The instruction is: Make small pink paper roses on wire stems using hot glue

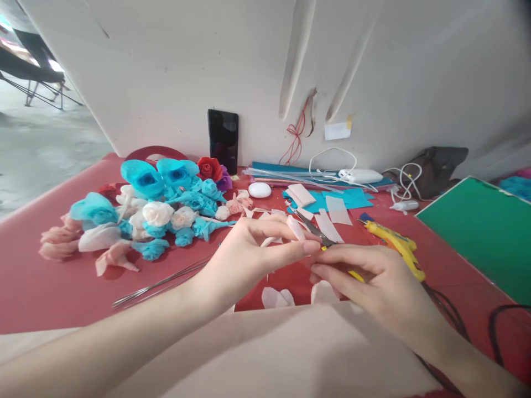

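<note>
Between the thumb and fingers of my left hand (265, 246) is a small pale pink paper petal (294, 228). My right hand (365, 271) is closed around scissors (312, 226) with yellow handles, largely covered by the fingers. The blades point up and to the left, just beside the petal. Both hands meet above the middle of the red table. Below them lie a pair of pale cut petals (277, 298) and another cut petal (324, 293). Behind are pale paper strips (327, 226) and folded blue paper (357, 199).
Blue, white and pink paper flowers (157, 213) pile up at left, with metal wires (161, 284) in front. A yellow glue gun (394, 243) rests at right, near a green board (481, 237). A phone (224, 141) leans on the wall behind a white case (259, 190).
</note>
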Tool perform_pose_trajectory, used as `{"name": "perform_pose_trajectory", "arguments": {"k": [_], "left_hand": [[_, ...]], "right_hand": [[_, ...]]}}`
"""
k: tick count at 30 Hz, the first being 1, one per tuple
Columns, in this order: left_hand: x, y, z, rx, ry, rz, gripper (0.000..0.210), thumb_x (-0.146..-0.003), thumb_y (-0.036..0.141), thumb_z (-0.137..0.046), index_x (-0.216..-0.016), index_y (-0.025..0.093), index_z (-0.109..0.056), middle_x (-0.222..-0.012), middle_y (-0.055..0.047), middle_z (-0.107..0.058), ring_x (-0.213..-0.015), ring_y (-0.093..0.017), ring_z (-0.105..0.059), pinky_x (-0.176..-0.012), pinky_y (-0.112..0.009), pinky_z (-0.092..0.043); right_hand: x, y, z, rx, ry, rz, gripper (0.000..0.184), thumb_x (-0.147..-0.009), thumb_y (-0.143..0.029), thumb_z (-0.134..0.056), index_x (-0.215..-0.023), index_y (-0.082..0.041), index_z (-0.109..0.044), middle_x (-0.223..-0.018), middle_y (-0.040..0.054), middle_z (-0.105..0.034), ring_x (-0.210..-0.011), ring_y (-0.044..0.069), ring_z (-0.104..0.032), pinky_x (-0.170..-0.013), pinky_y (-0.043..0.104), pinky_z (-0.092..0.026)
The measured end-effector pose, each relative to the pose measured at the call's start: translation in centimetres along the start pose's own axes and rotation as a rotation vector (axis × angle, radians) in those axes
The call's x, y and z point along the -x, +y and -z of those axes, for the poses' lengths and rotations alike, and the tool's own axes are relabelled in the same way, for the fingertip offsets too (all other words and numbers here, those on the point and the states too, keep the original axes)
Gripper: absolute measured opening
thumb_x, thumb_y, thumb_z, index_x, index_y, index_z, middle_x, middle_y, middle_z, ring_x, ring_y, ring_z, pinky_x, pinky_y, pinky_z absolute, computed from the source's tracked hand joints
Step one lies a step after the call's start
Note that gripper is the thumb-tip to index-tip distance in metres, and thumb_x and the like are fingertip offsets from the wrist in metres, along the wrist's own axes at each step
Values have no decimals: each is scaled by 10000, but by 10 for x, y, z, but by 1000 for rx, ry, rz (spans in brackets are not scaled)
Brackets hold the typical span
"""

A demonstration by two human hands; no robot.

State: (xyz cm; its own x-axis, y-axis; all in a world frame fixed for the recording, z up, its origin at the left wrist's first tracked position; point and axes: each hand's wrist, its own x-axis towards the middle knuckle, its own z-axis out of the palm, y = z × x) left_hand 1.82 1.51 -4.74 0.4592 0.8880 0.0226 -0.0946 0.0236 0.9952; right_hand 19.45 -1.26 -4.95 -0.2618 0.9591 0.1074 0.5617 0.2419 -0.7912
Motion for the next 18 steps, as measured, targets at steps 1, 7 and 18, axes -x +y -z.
{"name": "perform_pose_trajectory", "arguments": {"k": [1,7,18], "left_hand": [[0,0,0,-17,-2,-6,171,-758,250,-647,-606,180,-684,-731,10,-632,-770,-129,-578,-733,-212,-464],[-7,2,10,-288,-131,-57,85,-762,254,-631,-825,201,-652,-895,7,-648,-911,-148,-579,-818,-213,-434],[-4,-32,26,-974,-321,156,178,-639,228,-606,-791,216,-698,-728,-29,-676,-568,-172,-556,-457,-231,-306]], "right_hand": [[1,-1,0,7,-1,9,141,-790,-240,-571,-741,-245,-703,-676,-41,-662,-529,67,-553,-495,137,-439],[3,-3,2,-97,100,-42,137,-798,-290,-572,-755,-226,-686,-649,-25,-637,-497,60,-511,-454,132,-407],[-3,15,-2,36,-379,-291,184,-831,-186,-444,-726,-177,-595,-670,-15,-625,-583,85,-545,-492,158,-356]]}}
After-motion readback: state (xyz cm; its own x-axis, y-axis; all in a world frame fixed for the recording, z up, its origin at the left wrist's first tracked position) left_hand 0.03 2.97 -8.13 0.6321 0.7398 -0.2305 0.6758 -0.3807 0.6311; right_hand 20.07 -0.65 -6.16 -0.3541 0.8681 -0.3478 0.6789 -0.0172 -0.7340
